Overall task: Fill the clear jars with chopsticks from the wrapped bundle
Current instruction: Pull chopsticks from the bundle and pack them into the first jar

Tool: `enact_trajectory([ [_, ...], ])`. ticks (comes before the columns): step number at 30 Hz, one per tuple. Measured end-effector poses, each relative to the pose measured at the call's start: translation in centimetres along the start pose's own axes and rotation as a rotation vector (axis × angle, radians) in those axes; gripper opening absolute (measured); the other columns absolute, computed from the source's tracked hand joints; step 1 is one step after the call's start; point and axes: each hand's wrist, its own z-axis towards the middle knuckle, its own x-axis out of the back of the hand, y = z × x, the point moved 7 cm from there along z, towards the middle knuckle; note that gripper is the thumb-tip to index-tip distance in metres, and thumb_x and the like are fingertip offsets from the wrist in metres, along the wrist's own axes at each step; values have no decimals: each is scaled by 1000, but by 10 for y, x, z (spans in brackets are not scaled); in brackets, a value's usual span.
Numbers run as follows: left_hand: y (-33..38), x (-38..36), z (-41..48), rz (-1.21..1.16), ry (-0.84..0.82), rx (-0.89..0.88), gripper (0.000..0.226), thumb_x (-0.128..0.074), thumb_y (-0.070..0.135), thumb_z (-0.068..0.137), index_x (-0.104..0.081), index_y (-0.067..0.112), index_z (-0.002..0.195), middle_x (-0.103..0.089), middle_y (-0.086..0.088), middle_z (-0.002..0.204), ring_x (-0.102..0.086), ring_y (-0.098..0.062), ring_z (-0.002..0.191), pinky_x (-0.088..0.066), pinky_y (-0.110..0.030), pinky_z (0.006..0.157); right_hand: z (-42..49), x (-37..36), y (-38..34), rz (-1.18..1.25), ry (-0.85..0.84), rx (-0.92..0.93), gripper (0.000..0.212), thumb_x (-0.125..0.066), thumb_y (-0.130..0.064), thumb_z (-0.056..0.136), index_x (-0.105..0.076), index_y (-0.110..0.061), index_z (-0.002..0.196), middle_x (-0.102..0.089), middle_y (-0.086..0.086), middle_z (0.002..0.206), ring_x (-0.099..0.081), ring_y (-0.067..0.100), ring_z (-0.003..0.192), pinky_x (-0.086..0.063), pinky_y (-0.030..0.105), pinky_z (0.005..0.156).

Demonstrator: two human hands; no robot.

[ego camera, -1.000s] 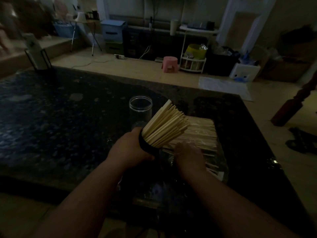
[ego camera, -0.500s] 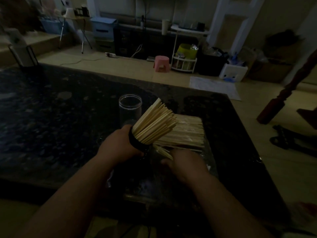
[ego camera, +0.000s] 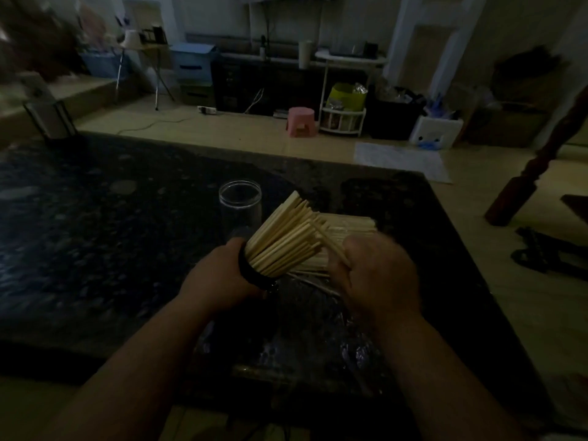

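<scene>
Near the table's [ego camera: 95,233] front edge: left hand [ego camera: 219,278] curled round a tilted, crammed held jar [ego camera: 246,265]; right hand [ego camera: 378,275] pinching a few chopsticks [ego camera: 329,245] against its fan. Behind, toward the right edge: wrapped bundle [ego camera: 350,226]; empty jar [ego camera: 240,205] just beyond. Likely risk: sticks spilling through tilt and overfilling. Open room leftward; right edge close.

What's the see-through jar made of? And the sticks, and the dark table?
The jar looks like clear glass or plastic. You can see the table through it and its rim shines, but I cannot tell which of the two it is. The chopsticks look like pale, unpainted wood or bamboo, with a dull surface. The table looks like polished dark stone, because it is speckled and glossy.
</scene>
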Motion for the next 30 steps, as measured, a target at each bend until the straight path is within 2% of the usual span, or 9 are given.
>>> enact_trajectory([
  [3,0,-1,1,9,-4,-5,90,-88,37,56,-43,31,133,-60,7,114,-56,-12,95,-49,-32,82,2,4,4,26,81,40,27,-49,-35,83,-49,-12,69,-49,11,71,-45,29,63,-26,33,58],
  [10,3,-3,5,34,-16,-8,88,-88,36,57,-43,32,132,-59,7,114,-57,-12,98,-49,-33,83,10,13,-2,1,190,-35,22,-51,-29,84,-67,-15,89,-55,9,87,-51,27,57,-29,24,49],
  [13,0,-3,5,35,-19,-8,89,-88,39,55,-43,33,131,-60,7,114,-59,-14,99,-52,-36,84,18,11,16,500,138,-337,10,-59,-32,89,-64,-24,87,-62,-3,84,-60,17,69,-44,28,56],
  [15,-1,-3,5,32,-18,-10,89,-87,42,53,-43,35,130,-60,9,112,-60,-13,97,-53,-37,83,21,0,24,819,56,-482,20,-65,-36,89,-62,-18,81,-63,-3,77,-60,5,69,-48,28,65],
  [16,-2,-3,5,33,-16,-10,88,-86,43,53,-43,35,129,-60,9,111,-60,-13,96,-53,-37,83,26,7,20,838,74,-437,20,-66,-31,90,-64,-14,80,-62,-3,77,-59,-2,70,-47,25,67],
  [18,-2,-3,5,32,-11,-13,87,-86,43,53,-44,36,128,-60,10,110,-60,-12,95,-53,-35,82,29,28,7,656,276,-262,21,-62,-23,91,-71,-4,91,-59,1,89,-52,-16,84,-42,9,78],
  [20,0,-3,5,33,-6,-22,84,-86,42,53,-45,35,127,-60,9,109,-60,-13,94,-54,-36,81,23,36,0,559,446,-206,28,-55,-25,94,-71,-3,99,-59,8,96,-48,-15,92,-36,2,84],
  [25,3,-4,4,46,-15,-39,78,-84,43,52,-47,35,121,-61,9,106,-61,-13,92,-54,-37,81,20,27,1,844,477,-392,15,-48,-38,94,-60,-30,89,-66,5,81,-65,8,77,-48,16,72],
  [30,1,-2,4,36,-6,-44,81,-85,41,54,-46,34,125,-61,9,109,-61,-14,94,-54,-37,82,16,2,2,895,322,-510,25,-56,-36,94,-61,-33,70,-64,-16,62,-63,-2,65,-46,10,62],
])
